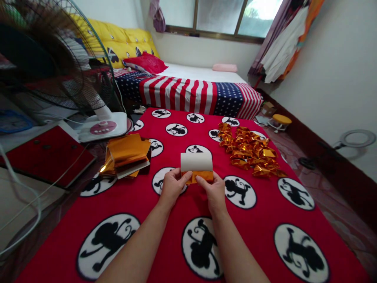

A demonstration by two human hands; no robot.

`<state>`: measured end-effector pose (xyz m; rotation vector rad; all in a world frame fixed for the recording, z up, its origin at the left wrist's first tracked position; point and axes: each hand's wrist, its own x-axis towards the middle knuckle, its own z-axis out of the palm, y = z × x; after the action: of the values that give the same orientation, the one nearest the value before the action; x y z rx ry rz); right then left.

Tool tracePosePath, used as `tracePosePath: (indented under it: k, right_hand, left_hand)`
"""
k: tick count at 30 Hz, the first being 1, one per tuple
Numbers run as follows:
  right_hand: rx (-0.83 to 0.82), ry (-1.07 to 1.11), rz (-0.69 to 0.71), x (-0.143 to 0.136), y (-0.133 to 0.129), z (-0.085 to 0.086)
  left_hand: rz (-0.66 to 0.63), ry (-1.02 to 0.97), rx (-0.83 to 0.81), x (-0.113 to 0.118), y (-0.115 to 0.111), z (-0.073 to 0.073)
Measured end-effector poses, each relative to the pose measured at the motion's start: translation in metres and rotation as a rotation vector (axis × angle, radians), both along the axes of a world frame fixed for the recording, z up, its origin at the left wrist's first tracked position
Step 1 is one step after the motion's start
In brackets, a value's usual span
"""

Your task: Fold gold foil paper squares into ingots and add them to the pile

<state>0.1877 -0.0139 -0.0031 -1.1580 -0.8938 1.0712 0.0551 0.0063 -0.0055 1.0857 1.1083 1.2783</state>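
Head | folded paper (196, 162) | held between left hand (173, 184) + right hand (216, 190)

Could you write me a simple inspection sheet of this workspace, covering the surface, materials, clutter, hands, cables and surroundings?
Surface: red cloth with black monkey figures in white circles.
Materials: a curved sheet, white with a gold band nearest the person; loose pile of gold sheets at left; group of folded gold pieces at right.
Clutter: small box and yellow-topped stool on the floor at right.
Hands: left hand and right hand both hold the curved sheet, thumbs on the gold band.
Cables: white cable looping at far left.
Surroundings: fan at left; bed and window beyond; hanging clothes at right.
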Motion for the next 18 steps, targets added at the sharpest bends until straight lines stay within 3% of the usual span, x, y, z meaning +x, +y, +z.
tracePosePath:
  k: [5, 10, 18]
  right_hand:
    - [0.014, -0.025, 0.017, 0.001, -0.001, -0.001]
    - [0.02, -0.022, 0.012, 0.001, -0.003, -0.004]
    - [0.043, 0.059, 0.075, 0.0, -0.003, -0.011]
  left_hand:
    - [0.02, 0.052, 0.018, -0.001, 0.001, -0.005]
    - [0.008, 0.116, 0.092, -0.002, -0.002, -0.001]
    - [-0.027, 0.081, 0.058, -0.003, -0.002, -0.001]
